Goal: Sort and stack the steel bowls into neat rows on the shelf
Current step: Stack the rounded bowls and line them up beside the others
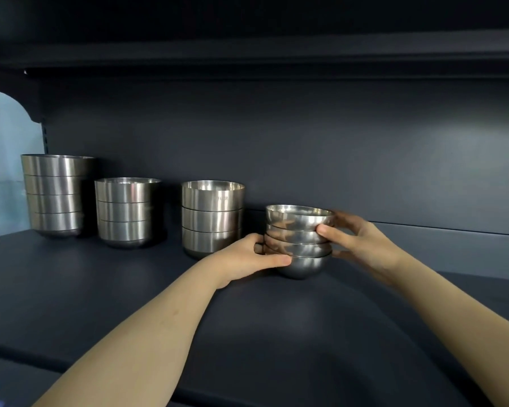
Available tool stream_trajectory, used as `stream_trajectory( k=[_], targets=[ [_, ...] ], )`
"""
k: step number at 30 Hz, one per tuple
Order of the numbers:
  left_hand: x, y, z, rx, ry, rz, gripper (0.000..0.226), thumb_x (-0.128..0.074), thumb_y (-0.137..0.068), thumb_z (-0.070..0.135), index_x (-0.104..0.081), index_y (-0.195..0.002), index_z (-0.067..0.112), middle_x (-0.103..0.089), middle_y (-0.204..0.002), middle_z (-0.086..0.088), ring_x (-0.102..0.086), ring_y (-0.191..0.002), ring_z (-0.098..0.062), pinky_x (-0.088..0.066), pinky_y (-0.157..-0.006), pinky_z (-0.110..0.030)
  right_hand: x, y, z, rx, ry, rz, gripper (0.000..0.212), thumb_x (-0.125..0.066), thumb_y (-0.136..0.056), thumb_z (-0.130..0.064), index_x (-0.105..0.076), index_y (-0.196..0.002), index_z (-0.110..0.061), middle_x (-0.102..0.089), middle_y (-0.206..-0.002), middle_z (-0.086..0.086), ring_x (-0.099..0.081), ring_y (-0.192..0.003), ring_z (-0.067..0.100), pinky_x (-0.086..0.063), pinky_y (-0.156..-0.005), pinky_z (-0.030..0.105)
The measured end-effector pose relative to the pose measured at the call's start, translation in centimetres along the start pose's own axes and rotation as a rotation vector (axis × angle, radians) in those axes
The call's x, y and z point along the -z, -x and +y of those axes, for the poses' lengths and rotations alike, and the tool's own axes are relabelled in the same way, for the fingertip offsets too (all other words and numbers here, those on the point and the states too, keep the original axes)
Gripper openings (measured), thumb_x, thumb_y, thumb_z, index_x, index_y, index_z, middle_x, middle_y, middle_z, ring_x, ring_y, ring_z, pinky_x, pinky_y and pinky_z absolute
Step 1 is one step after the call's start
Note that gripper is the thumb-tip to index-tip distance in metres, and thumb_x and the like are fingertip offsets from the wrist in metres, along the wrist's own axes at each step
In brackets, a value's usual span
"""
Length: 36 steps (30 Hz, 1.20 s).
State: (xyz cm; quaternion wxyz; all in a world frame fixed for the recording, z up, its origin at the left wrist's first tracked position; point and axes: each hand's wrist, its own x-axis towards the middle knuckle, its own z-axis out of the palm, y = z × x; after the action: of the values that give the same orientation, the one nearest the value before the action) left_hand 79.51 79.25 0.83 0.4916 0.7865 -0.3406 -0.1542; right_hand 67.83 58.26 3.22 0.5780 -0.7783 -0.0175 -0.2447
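A stack of several small round steel bowls [299, 245] stands on the dark shelf [100, 289], right of centre. My left hand [247, 257] grips its lower left side, thumb on the bottom bowl. My right hand [362, 239] grips the right side, thumb on an upper bowl; it is slightly blurred. Left of this stack stand three stacks of straight-walled steel bowls in a row: a stack of three [212, 218] right beside my left hand, another of three [127, 211], and a taller, wider stack [55, 195] at the far left.
The dark back wall [335, 160] rises close behind the stacks, and an upper shelf [247, 54] overhangs them. A pale blue wall [6, 160] shows past the shelf's left end. Bare shelf surface stretches to the right of the held stack and in front.
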Motion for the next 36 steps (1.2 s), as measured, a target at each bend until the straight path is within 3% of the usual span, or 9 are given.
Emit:
stream_trajectory(
  k=[4, 9, 14, 17, 20, 23, 26, 31, 36],
  targets=[
    [0.0, -0.4, -0.4, -0.030, -0.002, 0.019, 0.060, -0.082, -0.063, 0.052, -0.060, -0.112, 0.027, -0.070, -0.107, 0.008, -0.063, -0.104, -0.006, -0.048, -0.101, -0.034, -0.5, 0.4, 0.0, 0.032, 0.132, 0.054, 0.058, -0.072, -0.068, -0.053, -0.064, -0.119, -0.025, -0.068, -0.117, -0.013, -0.061, -0.113, 0.006, -0.049, -0.093, 0.032],
    [-0.1, -0.5, -0.2, -0.037, -0.024, 0.066, 0.076, -0.079, -0.074, 0.044, -0.046, -0.137, 0.019, -0.066, -0.113, 0.007, -0.060, -0.107, -0.006, -0.047, -0.093, -0.022, -0.6, 0.7, 0.2, 0.024, 0.164, 0.065, 0.032, -0.066, -0.090, -0.026, -0.062, -0.121, -0.021, -0.067, -0.117, -0.010, -0.068, -0.091, 0.000, -0.048, -0.077, 0.020],
    [0.1, -1.3, -0.7, -0.066, -0.031, 0.146, 0.061, -0.075, -0.081, 0.034, -0.052, -0.133, 0.012, -0.069, -0.111, 0.001, -0.064, -0.106, -0.012, -0.049, -0.101, -0.038, 0.1, 0.4, 0.4, -0.017, 0.236, 0.159, 0.043, -0.067, -0.089, -0.022, -0.056, -0.131, -0.019, -0.064, -0.121, -0.012, -0.063, -0.107, 0.008, -0.048, -0.099, 0.034],
    [-0.1, -1.8, -1.0, -0.082, -0.086, 0.166, 0.060, -0.075, -0.080, 0.041, -0.055, -0.130, 0.014, -0.069, -0.111, 0.002, -0.064, -0.105, -0.012, -0.050, -0.099, -0.039, 0.2, 0.1, 0.8, -0.023, 0.293, 0.192, 0.043, -0.069, -0.088, -0.021, -0.058, -0.129, -0.017, -0.064, -0.121, -0.009, -0.064, -0.108, 0.013, -0.048, -0.093, 0.031],
    [-0.4, -1.9, -0.9, -0.083, -0.136, 0.199, 0.064, -0.074, -0.079, 0.046, -0.053, -0.132, 0.015, -0.066, -0.116, 0.001, -0.062, -0.107, -0.012, -0.049, -0.096, -0.031, -0.1, 0.0, 1.0, -0.015, 0.352, 0.217, 0.040, -0.068, -0.089, -0.020, -0.058, -0.128, -0.019, -0.064, -0.119, -0.010, -0.065, -0.103, 0.012, -0.046, -0.087, 0.025],
    [-0.7, -1.6, -0.7, -0.087, -0.200, 0.225, 0.062, -0.071, -0.082, 0.046, -0.052, -0.132, 0.016, -0.063, -0.119, 0.002, -0.059, -0.107, -0.011, -0.042, -0.085, -0.020, -0.4, -0.1, 1.3, -0.008, 0.389, 0.210, 0.041, -0.067, -0.090, -0.019, -0.057, -0.129, -0.020, -0.063, -0.121, -0.011, -0.065, -0.102, 0.010, -0.044, -0.086, 0.022],
    [-0.6, -1.2, -0.1, -0.063, -0.331, 0.195, 0.061, -0.066, -0.084, 0.052, -0.052, -0.130, 0.014, -0.062, -0.115, 0.003, -0.058, -0.103, -0.010, -0.043, -0.083, -0.020, -0.4, 0.1, 0.9, -0.025, 0.435, 0.218, 0.050, -0.069, -0.088, -0.022, -0.052, -0.134, -0.018, -0.059, -0.126, -0.008, -0.059, -0.117, 0.017, -0.046, -0.097, 0.031],
    [0.4, 1.2, 1.7, -0.009, -0.585, 0.151, 0.064, -0.065, -0.084, 0.055, -0.054, -0.131, 0.012, -0.059, -0.127, -0.005, -0.058, -0.111, -0.018, -0.047, -0.093, -0.030, 0.9, 1.9, -1.9, -0.002, 0.829, 0.088, 0.067, -0.070, -0.086, -0.031, -0.041, -0.144, -0.016, -0.049, -0.144, 0.003, -0.045, -0.133, 0.021, -0.034, -0.104, 0.025],
    [-0.9, 5.3, 4.4, -0.014, -0.842, 0.093, 0.057, -0.063, -0.088, 0.047, -0.052, -0.134, 0.015, -0.056, -0.133, -0.003, -0.056, -0.116, -0.021, -0.048, -0.095, -0.033, 2.3, 5.4, -5.2, -0.127, 1.059, -0.049, 0.075, -0.070, -0.082, -0.043, -0.039, -0.146, -0.019, -0.046, -0.148, 0.004, -0.043, -0.135, 0.022, -0.036, -0.110, 0.035]
  ],
)
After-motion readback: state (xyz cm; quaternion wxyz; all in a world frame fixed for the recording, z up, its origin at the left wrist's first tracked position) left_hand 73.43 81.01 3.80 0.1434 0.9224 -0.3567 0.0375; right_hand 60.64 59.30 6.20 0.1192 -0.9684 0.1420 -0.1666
